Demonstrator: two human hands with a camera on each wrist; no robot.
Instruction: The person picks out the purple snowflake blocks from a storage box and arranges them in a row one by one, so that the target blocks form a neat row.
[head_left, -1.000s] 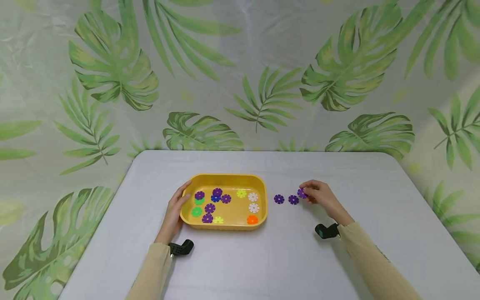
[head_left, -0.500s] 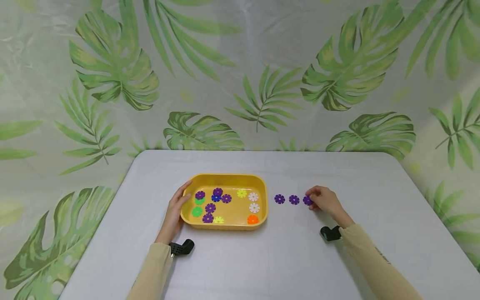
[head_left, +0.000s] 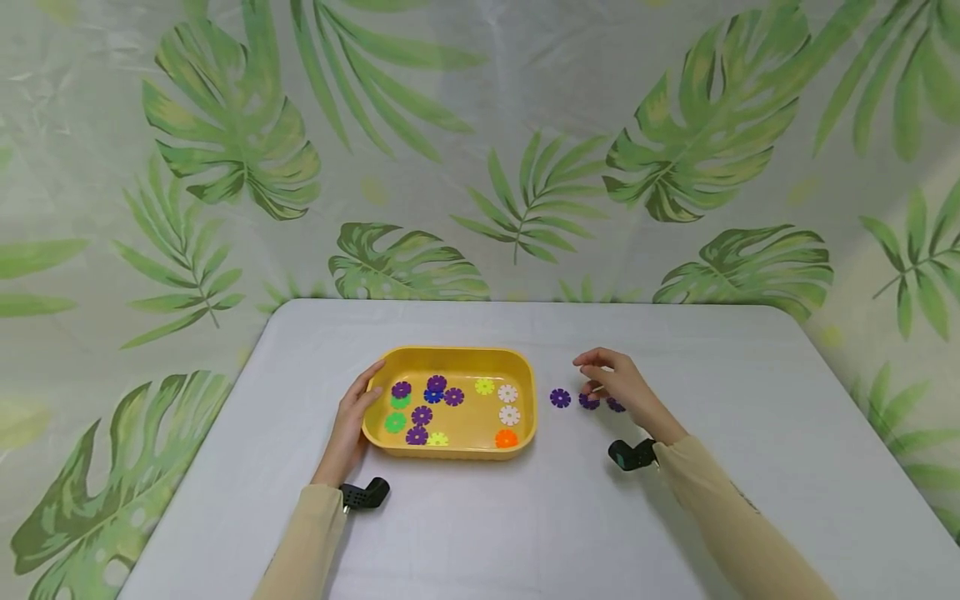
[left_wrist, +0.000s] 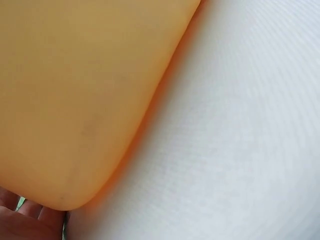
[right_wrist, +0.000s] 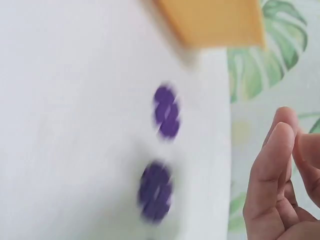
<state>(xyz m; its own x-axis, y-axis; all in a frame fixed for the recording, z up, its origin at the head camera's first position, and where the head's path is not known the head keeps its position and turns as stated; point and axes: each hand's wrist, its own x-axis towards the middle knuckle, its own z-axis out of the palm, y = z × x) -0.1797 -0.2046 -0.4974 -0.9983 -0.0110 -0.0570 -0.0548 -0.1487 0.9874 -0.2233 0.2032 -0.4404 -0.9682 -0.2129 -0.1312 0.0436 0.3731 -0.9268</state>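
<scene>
My left hand (head_left: 350, 423) holds the yellow plastic tray (head_left: 450, 454) at its left end, thumb on the rim and fingers along the outer wall. In the left wrist view, fingers show at the corner of the tray's wall (left_wrist: 90, 100). My right hand (head_left: 621, 385), with nothing in it, hovers over a row of purple notched snowflake discs on the table. The leftmost disc (head_left: 560, 398) is fully visible; the middle disc (head_left: 588, 402) and the right disc (head_left: 616, 405) are partly covered by the hand. The fingers (right_wrist: 272, 165) are loosely bent.
Inside the tray lie several more snowflake discs: purple, blue, green, yellow, two white discs (head_left: 508, 404) and an orange disc (head_left: 506, 438). A white cloth covers the table (head_left: 480, 525). A leaf-patterned curtain (head_left: 525, 108) hangs behind its far edge.
My right hand sets the third purple disc down at the right end of the row, lets go and moves left and up toward the tray. The left hand stays on the tray.
</scene>
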